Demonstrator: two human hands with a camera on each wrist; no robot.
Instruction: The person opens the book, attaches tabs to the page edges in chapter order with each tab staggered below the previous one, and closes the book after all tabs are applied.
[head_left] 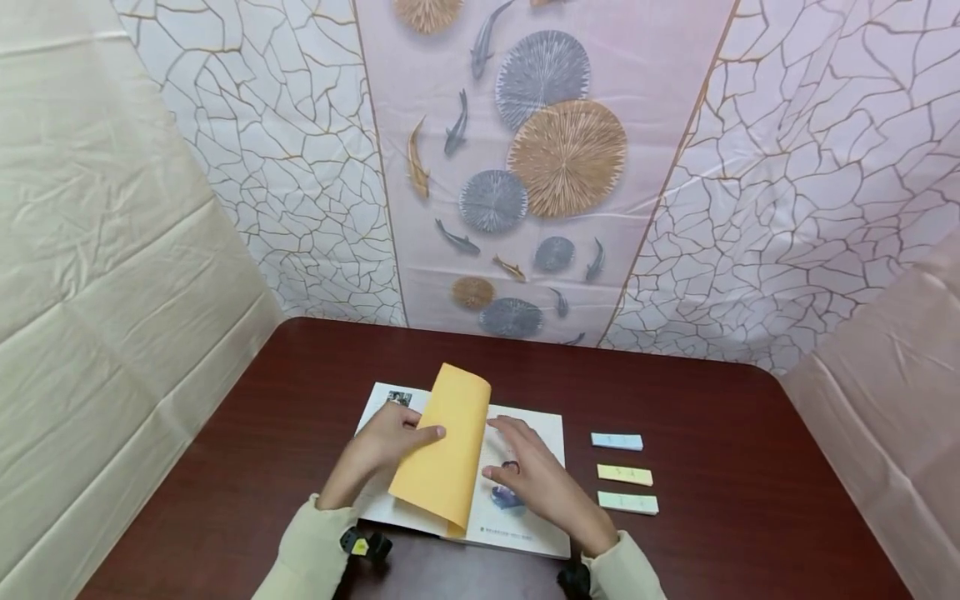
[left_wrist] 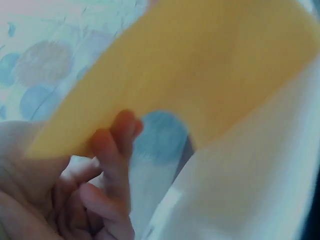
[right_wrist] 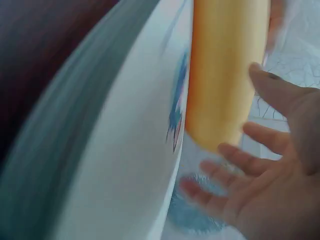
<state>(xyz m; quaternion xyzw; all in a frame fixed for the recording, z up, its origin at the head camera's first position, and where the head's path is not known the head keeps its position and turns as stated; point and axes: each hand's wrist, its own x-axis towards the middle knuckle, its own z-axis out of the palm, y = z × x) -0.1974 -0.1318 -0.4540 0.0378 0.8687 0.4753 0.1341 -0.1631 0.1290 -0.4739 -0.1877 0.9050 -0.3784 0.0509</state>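
Note:
An open book [head_left: 528, 425] lies on the table, with a yellow page [head_left: 447, 446] raised and curving over from its middle. My left hand [head_left: 388, 437] pinches this page at its left edge, the thumb on top of it; in the left wrist view the fingers lie behind the yellow sheet. My right hand [head_left: 534, 483] is over the white right-hand page, fingers spread and loosely bent, nothing held. The right wrist view shows its fingertips [right_wrist: 255, 70] close beside the curved yellow page. A small blue picture [head_left: 506, 497] is printed on the white page under this hand.
To the right of the book are three small paper strips in a column: a blue strip [head_left: 617, 442], a yellow strip [head_left: 625, 474] and a pale green strip [head_left: 627, 502]. The dark red-brown table [head_left: 720, 467] meets patterned cloth [head_left: 510, 208] at its back.

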